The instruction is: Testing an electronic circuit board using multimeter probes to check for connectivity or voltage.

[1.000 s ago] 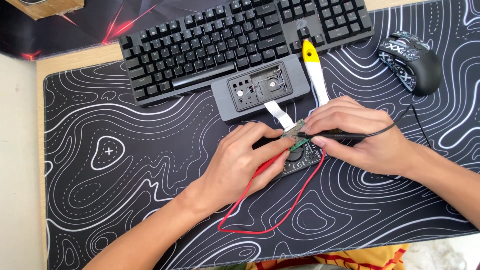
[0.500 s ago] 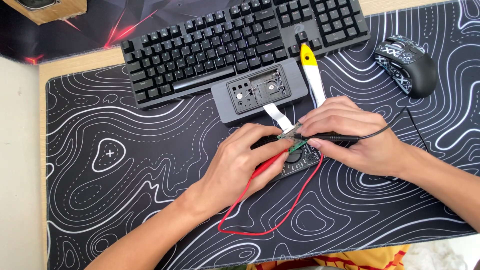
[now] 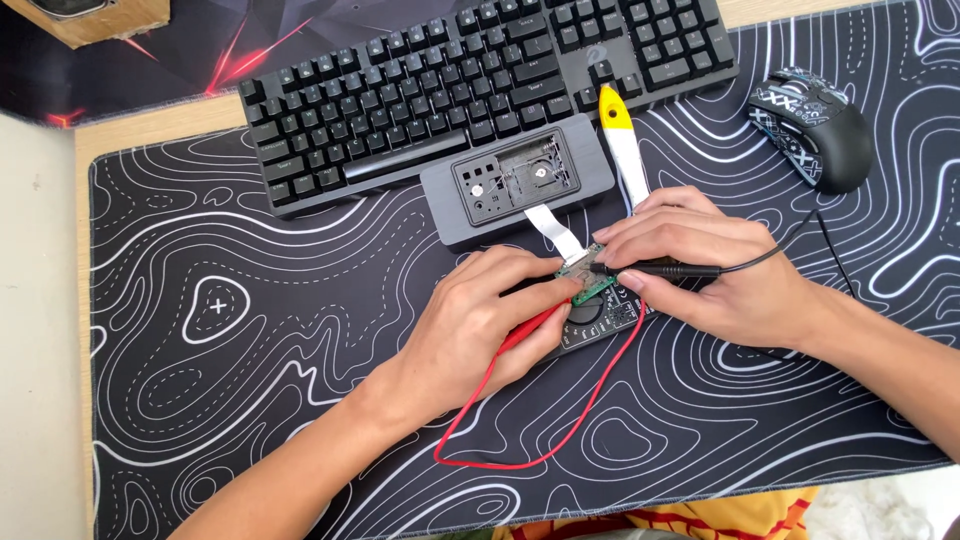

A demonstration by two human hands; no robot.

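Green circuit board (image 3: 583, 277), ribbon-attached

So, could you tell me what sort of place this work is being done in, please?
Most likely a home or hobby computer desk used for small electronics work. A keyboard and mouse sit on a patterned desk mat, and both hands hold multimeter probes to a small circuit board.

No packages, labels, signs or screens in view
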